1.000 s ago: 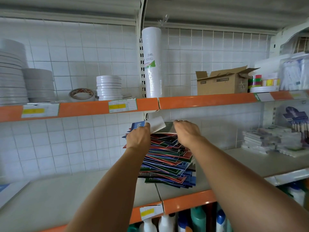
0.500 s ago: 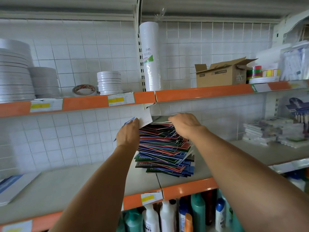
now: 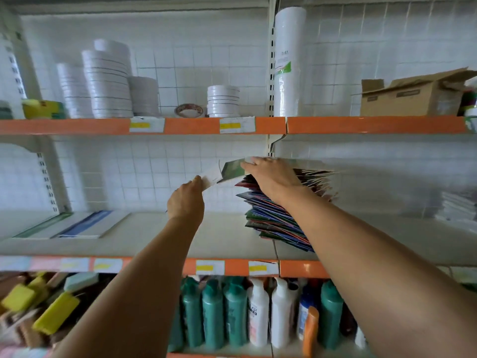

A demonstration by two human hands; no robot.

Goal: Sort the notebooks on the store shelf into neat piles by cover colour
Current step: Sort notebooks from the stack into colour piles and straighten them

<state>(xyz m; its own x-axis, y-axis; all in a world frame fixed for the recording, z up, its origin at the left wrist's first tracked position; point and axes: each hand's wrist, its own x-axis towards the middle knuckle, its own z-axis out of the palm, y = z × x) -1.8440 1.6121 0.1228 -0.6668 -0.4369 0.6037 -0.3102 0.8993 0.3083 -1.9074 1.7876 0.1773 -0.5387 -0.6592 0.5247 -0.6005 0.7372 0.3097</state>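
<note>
Both arms reach forward and up over the middle shelf. We see the left hand raised with knuckles toward us, its fingers closed on the corner of a pale-backed notebook held in the air left of the stack. The right hand lies palm down with fingers extended on top of the notebook stack, its fingertips at a green-covered notebook that is lifted at the stack's left edge; we cannot tell whether the thumb grips it. The stack stands near the shelf's front edge, at the seam between two shelf boards, and is uneven, with red, blue and green covers fanned out at differing angles. Two flat notebooks, one green-edged and one blue, lie well apart at the shelf's left end. Between them and the stack we see bare shelf surface. The upper shelf's orange edge runs close above the stack.
</note>
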